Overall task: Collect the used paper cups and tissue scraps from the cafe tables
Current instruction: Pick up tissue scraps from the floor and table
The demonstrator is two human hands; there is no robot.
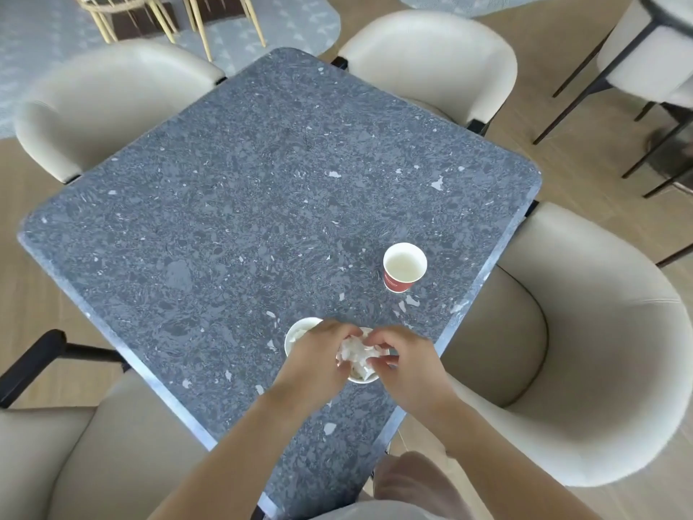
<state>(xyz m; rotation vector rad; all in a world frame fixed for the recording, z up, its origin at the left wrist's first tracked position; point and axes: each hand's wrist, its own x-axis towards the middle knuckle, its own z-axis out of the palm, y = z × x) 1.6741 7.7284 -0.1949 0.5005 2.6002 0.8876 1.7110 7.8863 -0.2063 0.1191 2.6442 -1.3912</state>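
We've got both grips bunched low-centre in the frame: left grip [318, 356] and right grip [403, 364], fingers curled, each pinching the crumpled tissue wad [356, 354] right over a white cup [362, 377] on the desk [225, 204], prob. so scraps get stuffed inside and cup + tissue go as one load. A 2nd white cup [296, 337] sits just beside it at left, partly hidden; the red cup [404, 266] stands upright, apart, nr the right desk edge, not yet collected
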